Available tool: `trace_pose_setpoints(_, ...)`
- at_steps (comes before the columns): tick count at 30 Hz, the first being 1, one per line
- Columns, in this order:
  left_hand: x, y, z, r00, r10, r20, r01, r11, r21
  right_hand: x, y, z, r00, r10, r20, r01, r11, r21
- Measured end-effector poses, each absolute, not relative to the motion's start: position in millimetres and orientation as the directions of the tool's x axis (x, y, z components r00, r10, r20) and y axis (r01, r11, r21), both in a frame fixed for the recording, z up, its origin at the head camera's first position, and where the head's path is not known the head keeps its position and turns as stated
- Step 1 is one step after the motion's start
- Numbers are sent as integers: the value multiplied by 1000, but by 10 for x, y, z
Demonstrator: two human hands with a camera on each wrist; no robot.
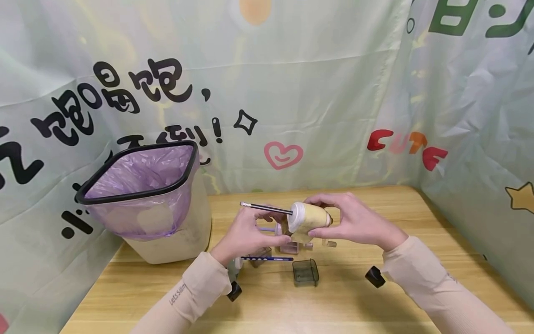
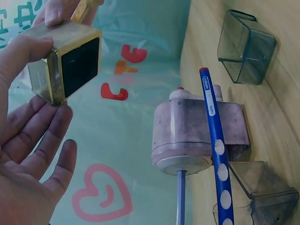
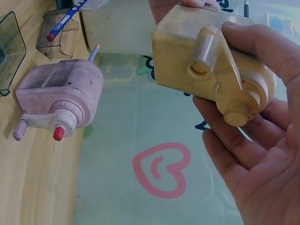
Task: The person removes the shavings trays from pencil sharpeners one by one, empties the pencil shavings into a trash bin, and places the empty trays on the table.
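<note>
Both hands hold a yellow crank pencil sharpener (image 1: 314,218) raised above the table. A black striped pencil (image 1: 267,208) sticks out of its white front, pointing left. My left hand (image 1: 250,234) grips the body between thumb and fingers, near a dark square end (image 2: 81,65). On the crank side, my right hand (image 3: 262,145) holds it with the thumb on top and fingers underneath; the crank handle (image 3: 204,51) is in plain sight. Below stands a pink pencil sharpener (image 3: 61,89) holding a purple pencil (image 2: 181,197).
A clear greenish tray (image 1: 305,272) lies on the table (image 1: 342,297), with a brownish clear tray (image 2: 269,199) farther left. A blue pencil (image 1: 271,259) points right from a pale object partly hidden by the left forearm. A purple-lined bin (image 1: 175,241) stands at left.
</note>
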State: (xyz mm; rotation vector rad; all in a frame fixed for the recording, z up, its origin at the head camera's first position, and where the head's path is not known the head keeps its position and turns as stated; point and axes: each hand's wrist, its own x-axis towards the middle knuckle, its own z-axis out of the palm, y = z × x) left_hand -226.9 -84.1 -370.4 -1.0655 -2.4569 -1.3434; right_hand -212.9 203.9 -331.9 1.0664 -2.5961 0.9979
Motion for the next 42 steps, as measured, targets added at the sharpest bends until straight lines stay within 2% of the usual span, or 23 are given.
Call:
trace_pose_setpoints(5, -2266, -811, -3682, -713, 517, 474, 677, 333, 656, -2117, 2067, -3308, -731, -549, 405, -679, 525, -513)
trace_pose_setpoints(13, -2266, -803, -3688, -727, 524, 443, 656, 342, 672, -2107, 2085, -3294, -723, -563, 400, -687, 525, -503)
trace_pose_setpoints(25, -2248, -773, -3697, -686, 506, 522, 710, 310, 633, -2123, 2087, -3292, -723, -557, 408, -688, 528, -498)
trace_pose_setpoints(42, -2196, -800, -3778, -750, 505, 427, 624, 330, 708, -2154, 2065, -3277, -695, -613, 376, -713, 521, -469)
